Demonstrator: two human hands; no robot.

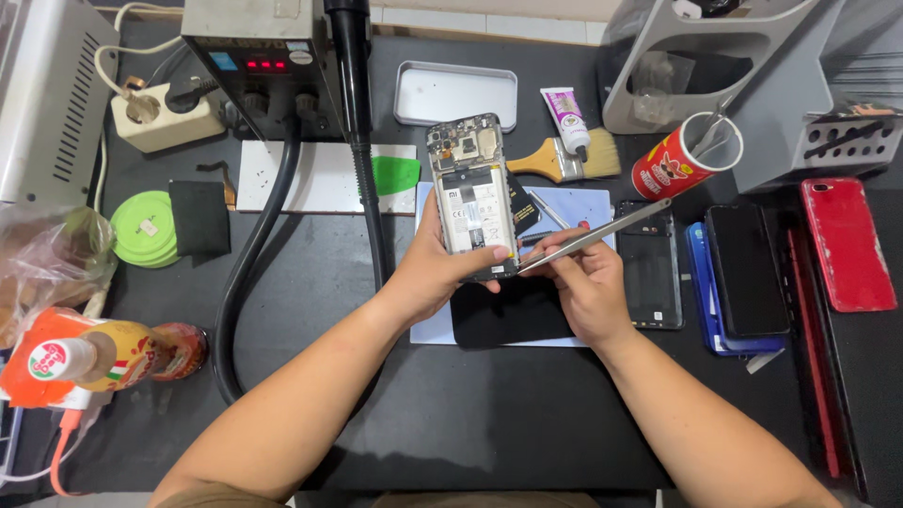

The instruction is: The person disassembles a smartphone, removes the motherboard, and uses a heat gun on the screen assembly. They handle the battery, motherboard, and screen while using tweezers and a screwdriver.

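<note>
Opened phone [473, 195] stands lengthwise away from the person, camera end farthest, above the tabletop [470, 404]; left hand [435, 273] fingers clasp its lower end; right hand [585, 287] fingers pinch tweezers [593, 235] touching its bottom corner.

A paintbrush [572, 160] is lying at one o'clock beside a glue tube [568, 118], a red phone [847, 243] is resting at three o'clock, and green tape rolls [143, 229] are sitting at nine o'clock.
</note>
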